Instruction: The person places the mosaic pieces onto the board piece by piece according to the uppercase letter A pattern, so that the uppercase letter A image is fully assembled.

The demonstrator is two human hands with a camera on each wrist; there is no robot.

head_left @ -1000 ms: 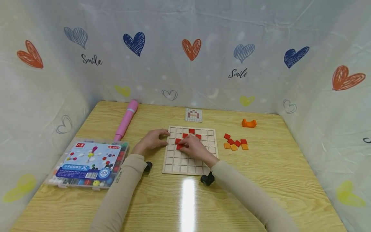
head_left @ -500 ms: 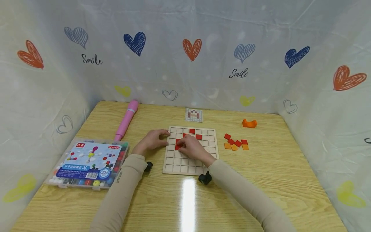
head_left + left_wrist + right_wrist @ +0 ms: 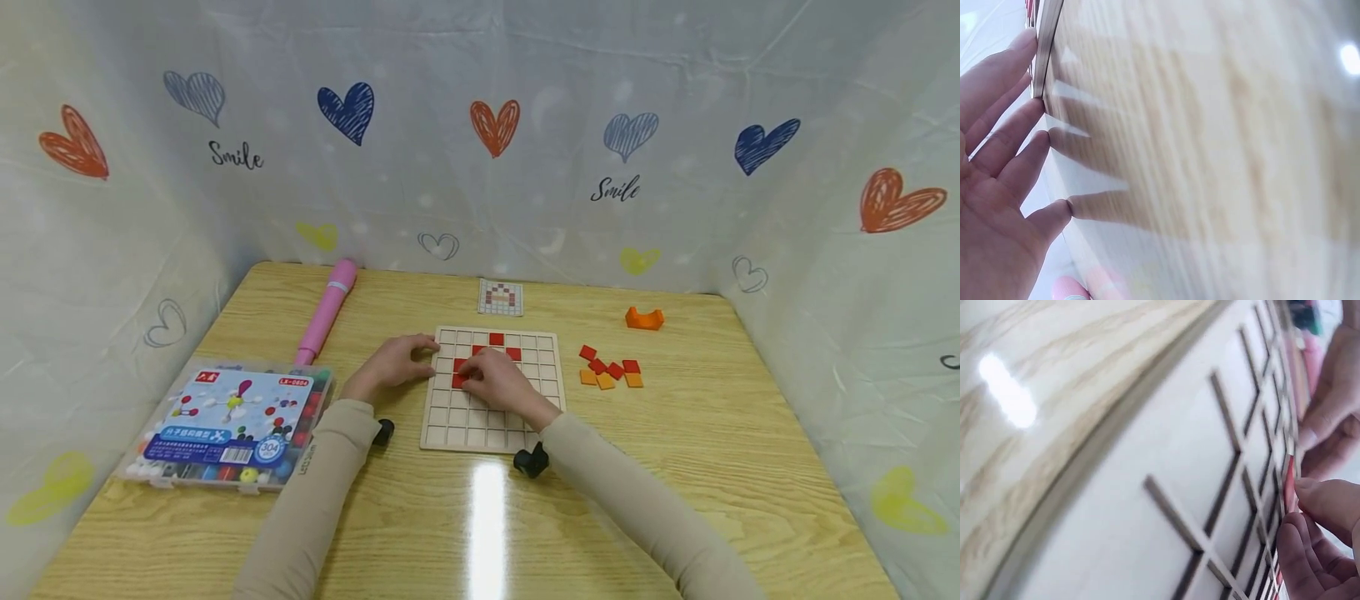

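Note:
A wooden grid board (image 3: 450, 417) lies mid-table with several red square tiles set in its upper cells. My right hand (image 3: 501, 383) is over the board, thumb and fingers pinching a red tile (image 3: 457, 380) at a left-side cell. From the right wrist, the thumb tip meets this red tile (image 3: 1289, 478) low against the grid, with the other fingers curled beside it. My left hand (image 3: 393, 362) rests at the board's left edge. In the left wrist view its fingers are spread, some fingertips on the table and others against the board's side (image 3: 1044, 50).
Loose red tiles (image 3: 597, 367) and orange tiles (image 3: 606, 382) lie right of the board. Behind it is a small pattern card (image 3: 501, 297). An orange holder (image 3: 644, 319) stands back right. A pink tube (image 3: 327, 312) and a molecule-kit box (image 3: 228, 425) are at left.
The red tile under my right fingers has shifted slightly left and straightened into line with its cell. My right hand and wrist have moved a little left. My left hand stays put.

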